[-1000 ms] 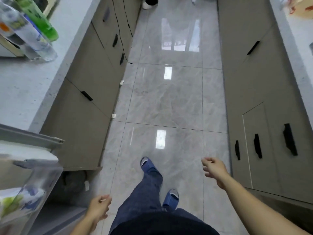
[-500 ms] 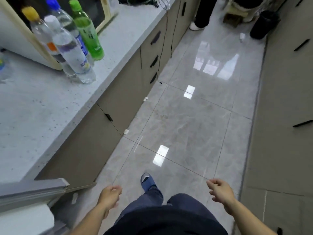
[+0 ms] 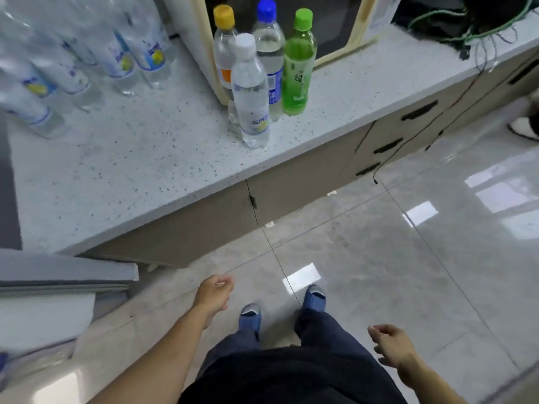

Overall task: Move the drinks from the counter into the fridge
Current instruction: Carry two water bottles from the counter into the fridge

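Note:
Several drink bottles stand on the speckled counter (image 3: 145, 176). A clear white-capped bottle (image 3: 250, 91) is nearest the counter's edge. Behind it stand an orange-capped bottle (image 3: 224, 45), a blue-capped bottle (image 3: 269, 45) and a green bottle (image 3: 299, 65). More clear bottles (image 3: 73, 65) with blue and yellow labels stand blurred at the far left. My left hand (image 3: 214, 294) hangs low over the floor with loosely curled fingers and holds nothing. My right hand (image 3: 392, 346) hangs further right, also empty. The open fridge door (image 3: 58, 275) shows at the lower left.
A cream microwave (image 3: 358, 27) sits behind the four bottles. Cables (image 3: 478, 33) trail from the counter's far right down past the drawers (image 3: 408, 132). A glossy tiled floor (image 3: 379, 258) stretches ahead, with my two blue shoes on it. Another person's shoe (image 3: 525, 126) shows at the right edge.
My view has swung left from the aisle floor toward the counter, so the bottles now fill the top. Both hands stay low and empty, shifted right in the frame.

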`<state>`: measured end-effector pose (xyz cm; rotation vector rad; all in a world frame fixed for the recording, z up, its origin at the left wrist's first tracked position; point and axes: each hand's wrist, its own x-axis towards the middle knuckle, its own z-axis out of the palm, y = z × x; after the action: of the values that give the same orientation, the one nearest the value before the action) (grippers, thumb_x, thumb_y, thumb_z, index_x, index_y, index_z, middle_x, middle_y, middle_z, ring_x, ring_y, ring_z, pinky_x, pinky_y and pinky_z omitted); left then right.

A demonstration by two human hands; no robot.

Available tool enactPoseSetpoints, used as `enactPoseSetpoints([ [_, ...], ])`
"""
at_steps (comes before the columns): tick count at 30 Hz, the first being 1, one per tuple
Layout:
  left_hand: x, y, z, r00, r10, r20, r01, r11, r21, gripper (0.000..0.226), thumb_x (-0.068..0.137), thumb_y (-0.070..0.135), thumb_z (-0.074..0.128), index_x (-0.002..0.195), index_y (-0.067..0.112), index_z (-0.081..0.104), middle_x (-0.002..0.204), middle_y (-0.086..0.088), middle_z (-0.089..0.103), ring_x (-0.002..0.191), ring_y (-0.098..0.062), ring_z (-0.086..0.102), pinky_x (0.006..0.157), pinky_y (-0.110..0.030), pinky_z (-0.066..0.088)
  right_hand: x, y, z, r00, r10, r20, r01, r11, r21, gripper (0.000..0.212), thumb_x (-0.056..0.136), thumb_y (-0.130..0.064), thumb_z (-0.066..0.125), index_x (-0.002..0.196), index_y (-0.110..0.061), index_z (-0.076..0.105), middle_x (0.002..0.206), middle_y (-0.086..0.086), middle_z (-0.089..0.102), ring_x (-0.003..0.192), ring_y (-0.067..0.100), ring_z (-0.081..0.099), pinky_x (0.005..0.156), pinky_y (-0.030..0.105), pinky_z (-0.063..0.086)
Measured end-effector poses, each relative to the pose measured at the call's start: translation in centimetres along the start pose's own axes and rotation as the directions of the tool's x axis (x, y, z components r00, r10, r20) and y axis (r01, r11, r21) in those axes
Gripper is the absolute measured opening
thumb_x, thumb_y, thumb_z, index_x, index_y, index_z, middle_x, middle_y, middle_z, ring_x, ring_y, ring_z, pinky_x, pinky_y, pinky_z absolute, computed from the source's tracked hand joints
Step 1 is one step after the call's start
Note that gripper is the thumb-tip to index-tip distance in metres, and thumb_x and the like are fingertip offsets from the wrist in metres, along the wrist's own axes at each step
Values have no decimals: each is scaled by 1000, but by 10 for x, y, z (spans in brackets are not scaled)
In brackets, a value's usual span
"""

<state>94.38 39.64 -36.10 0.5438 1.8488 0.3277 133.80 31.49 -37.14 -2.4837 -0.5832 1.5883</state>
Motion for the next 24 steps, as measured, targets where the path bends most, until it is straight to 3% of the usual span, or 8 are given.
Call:
enactPoseSetpoints([
  [7,-41,-21,21,959,-203,-197,153,958,-243,13,92,23,62,101,14,65,91,-10,64,76,-22,60,64,-29,53,56,-122,-27,966,-194,169,232,942,-243,14,94,-19,63,90,-6,65,65,10,52,60,25,45,56,32,41],
  [12,-71,-30,32,903,-311,-298,150,876,-459,6,95,18,61,89,18,62,87,-9,64,75,-23,59,64,-31,52,57,-200,4,903,-291,316,374,894,-247,12,92,-20,64,95,-9,68,79,9,62,67,24,53,62,33,46],
  [15,-76,-28,28,871,-347,-349,118,836,-537,5,95,19,61,94,17,65,92,-11,67,83,-27,63,72,-37,55,43,-239,32,855,-328,401,444,863,-242,9,92,-17,63,96,-11,69,89,6,67,75,21,60,65,31,51],
  [18,-73,-10,17,866,-304,-397,18,813,-582,6,95,19,62,96,18,67,91,-11,69,80,-25,64,66,-33,55,18,-275,61,779,-417,468,552,811,-196,7,93,-12,62,97,-11,69,88,6,67,76,19,61,67,28,52],
  [21,-63,22,-3,859,-186,-477,-148,801,-579,11,96,17,59,95,24,68,92,-4,71,83,-21,66,64,-27,54,-18,-314,93,666,-517,538,672,729,-131,11,94,-13,64,104,-12,68,94,6,67,85,19,63,80,30,53],
  [24,-53,68,-36,838,-25,-545,-324,780,-535,13,94,20,62,97,31,69,93,3,74,86,-15,70,65,-21,56,-62,-359,124,523,-627,577,772,636,-9,10,93,-14,67,103,-14,68,83,1,62,77,15,59,75,29,52],
])
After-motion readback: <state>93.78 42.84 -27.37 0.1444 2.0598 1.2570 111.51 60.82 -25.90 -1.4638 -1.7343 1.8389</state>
